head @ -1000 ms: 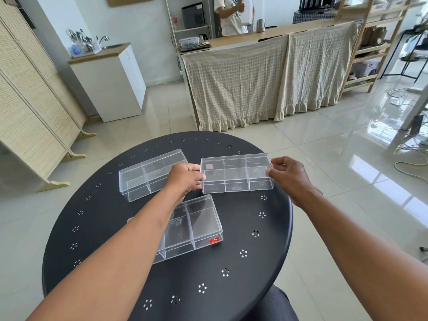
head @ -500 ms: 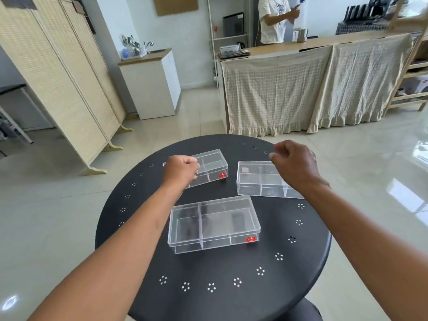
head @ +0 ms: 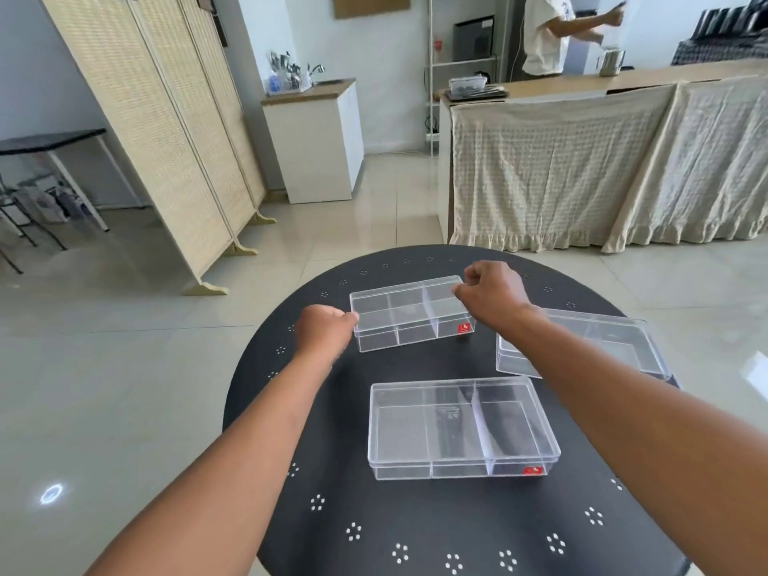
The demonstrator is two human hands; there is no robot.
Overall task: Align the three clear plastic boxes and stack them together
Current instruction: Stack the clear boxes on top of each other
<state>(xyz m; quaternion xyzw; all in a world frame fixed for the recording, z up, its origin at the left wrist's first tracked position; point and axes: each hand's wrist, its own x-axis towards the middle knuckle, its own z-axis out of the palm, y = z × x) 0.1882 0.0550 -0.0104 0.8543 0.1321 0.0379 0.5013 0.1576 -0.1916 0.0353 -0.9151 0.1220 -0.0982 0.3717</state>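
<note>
Gripping the far clear box (head: 409, 311) at both short ends now: left hand (head: 326, 332) curled w/ fingertips pressed on its left end, right hand (head: 490, 293) curled over its top right corner. Whether the box is lifted or still sitting on the counter (head: 415, 530), can't tell.

Head view, vs 0.5 s ago: both hands were loose fists then, left one over the far box's left part, right one hovering above the right-hand box (head: 590, 345). Right hand has since crossed over to the far box; left has shifted to that box's end. Camera has also swung right & closer, so the round black counter sits more to the right of frame. The 3 boxes keep roughly the same layout, none stacked yet.

Pose: both forearms stretch fwd from the bottom corners, wrists bent down, knuckles up. Right forearm passes over the right-hand box, hiding part of it.

Boxes: far one near the counter's back, red sticker at its front right corner. Near box (head: 459, 428) sits centre, closest to the camera, red sticker at its front right too, well apart from both hands. Right-hand box lies by the counter's right edge, angled. All 3 apart, none touching.
</note>
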